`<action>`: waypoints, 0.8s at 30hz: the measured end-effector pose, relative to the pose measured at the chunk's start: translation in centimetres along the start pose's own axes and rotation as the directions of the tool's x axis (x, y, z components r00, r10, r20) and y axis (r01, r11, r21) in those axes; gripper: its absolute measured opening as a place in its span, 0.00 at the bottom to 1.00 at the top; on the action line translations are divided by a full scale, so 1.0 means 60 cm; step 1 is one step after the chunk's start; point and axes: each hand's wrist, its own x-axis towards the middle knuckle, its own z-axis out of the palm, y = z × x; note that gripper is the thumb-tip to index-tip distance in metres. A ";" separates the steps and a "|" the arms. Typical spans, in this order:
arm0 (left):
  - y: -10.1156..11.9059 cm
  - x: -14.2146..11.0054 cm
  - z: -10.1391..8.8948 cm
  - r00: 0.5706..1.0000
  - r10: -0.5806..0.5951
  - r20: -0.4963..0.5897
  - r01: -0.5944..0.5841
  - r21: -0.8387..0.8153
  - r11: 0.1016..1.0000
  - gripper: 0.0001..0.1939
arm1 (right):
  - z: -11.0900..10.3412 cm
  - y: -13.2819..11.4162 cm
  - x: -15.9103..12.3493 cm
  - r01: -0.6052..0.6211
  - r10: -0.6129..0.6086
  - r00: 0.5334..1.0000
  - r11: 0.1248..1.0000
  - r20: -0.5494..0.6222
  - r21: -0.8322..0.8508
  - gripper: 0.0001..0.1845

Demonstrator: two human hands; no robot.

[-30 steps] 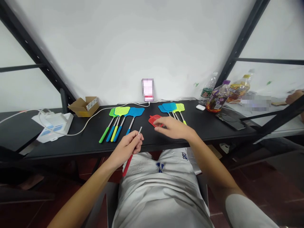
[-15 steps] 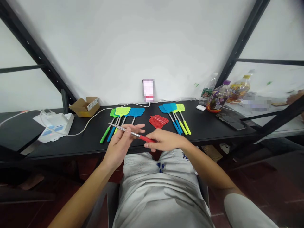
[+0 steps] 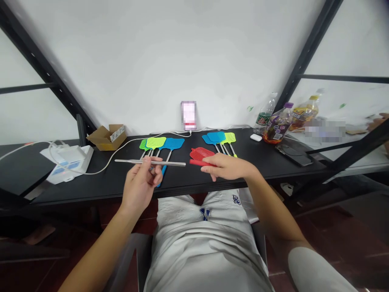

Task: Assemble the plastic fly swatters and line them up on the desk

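My left hand [image 3: 141, 178] pinches a silver metal rod [image 3: 170, 163], held level above the front of the desk. In my right hand [image 3: 226, 166] is a red handle [image 3: 197, 162], its left end pointing at the rod with a small gap between them. Behind the right hand a red fly swatter head [image 3: 201, 153] lies on the desk, partly covered. Several fly swatters with green, yellow and blue heads lie beyond my left hand, among them a blue fly swatter [image 3: 174, 143]. More blue and yellow fly swatters [image 3: 216, 137] rest behind my right hand, their lower handles hidden.
At the back left of the black desk [image 3: 100, 186] are an open cardboard box [image 3: 107, 138] and a white device [image 3: 69, 160] with a cable. A phone [image 3: 189, 115] leans on the wall. Drink bottles [image 3: 278, 123], a white case [image 3: 256, 137] and a dark phone [image 3: 294, 155] stand right.
The red handle, joined to the metal rod half a second ago, is now apart from it. The left hand has moved left with the rod; the right has moved right and up with the handle.
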 end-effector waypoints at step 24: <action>-0.075 -0.001 0.012 0.937 -0.311 0.159 0.232 0.383 0.894 0.22 | -0.009 0.031 0.007 -0.128 0.131 0.991 0.989 0.029 -0.075 0.18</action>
